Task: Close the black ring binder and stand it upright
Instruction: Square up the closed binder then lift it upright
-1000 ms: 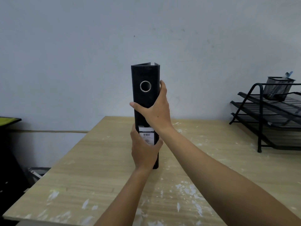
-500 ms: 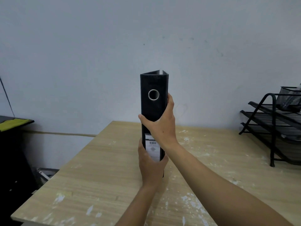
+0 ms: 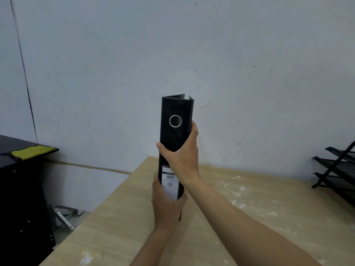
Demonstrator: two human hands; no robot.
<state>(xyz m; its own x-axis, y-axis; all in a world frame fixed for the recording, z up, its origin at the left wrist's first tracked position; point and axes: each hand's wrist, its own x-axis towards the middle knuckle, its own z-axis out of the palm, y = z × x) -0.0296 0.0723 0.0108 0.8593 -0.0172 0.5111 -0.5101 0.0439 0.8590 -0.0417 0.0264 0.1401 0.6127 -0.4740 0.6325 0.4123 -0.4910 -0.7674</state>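
Observation:
The black ring binder (image 3: 175,131) stands upright on the wooden table (image 3: 249,208), spine toward me, with a metal finger ring near the top and a white label lower down. Its covers are nearly together, with a small gap showing at the top. My right hand (image 3: 182,160) wraps around the middle of the spine, thumb on the left side. My left hand (image 3: 166,204) grips the bottom of the binder and hides its foot.
A black wire-mesh paper tray rack (image 3: 338,175) stands at the table's right edge. A black cabinet (image 3: 21,198) with a yellow cloth (image 3: 30,151) on top sits to the left, off the table. A pale wall rises behind.
The view has swung left and up, so the binder and hands sit lower in frame and the rack has slid to the right edge. Both hands keep the same hold.

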